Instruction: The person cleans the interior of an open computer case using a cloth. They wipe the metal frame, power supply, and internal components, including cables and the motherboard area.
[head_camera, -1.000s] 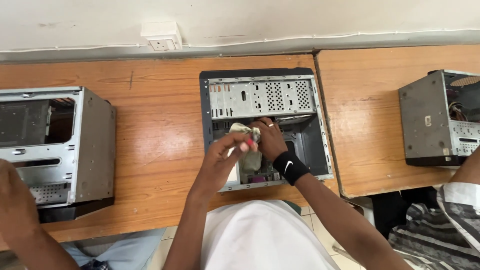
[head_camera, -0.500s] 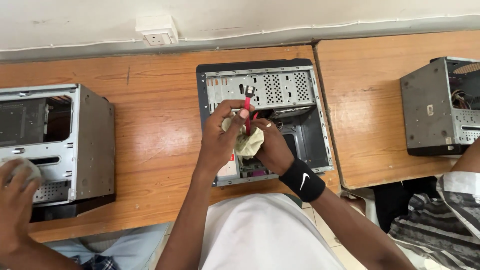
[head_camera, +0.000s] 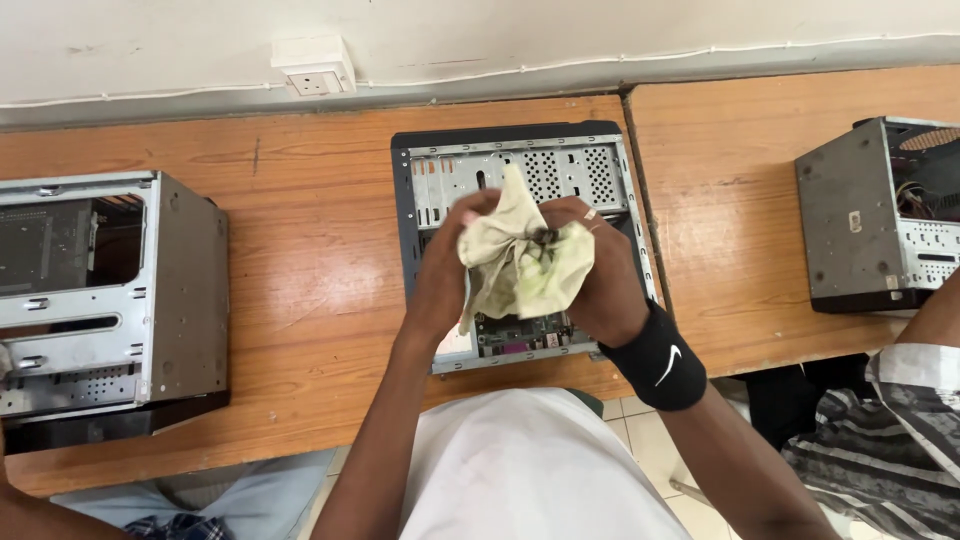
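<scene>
Both hands, left (head_camera: 445, 275) and right (head_camera: 600, 270), are closed on a pale cloth (head_camera: 520, 262) bunched between them, held above the open case (head_camera: 520, 170) lying flat on the wooden desk (head_camera: 300, 250).

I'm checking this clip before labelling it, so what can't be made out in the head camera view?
- Small dark thing in the cloth: wrapped, unidentifiable.
- Inside of the open computer case: middle hidden by the left hand and right hand.
- Left case and right case: cut by the frame edges.
- Neighbours on both sides: only arms and clothing show.
</scene>
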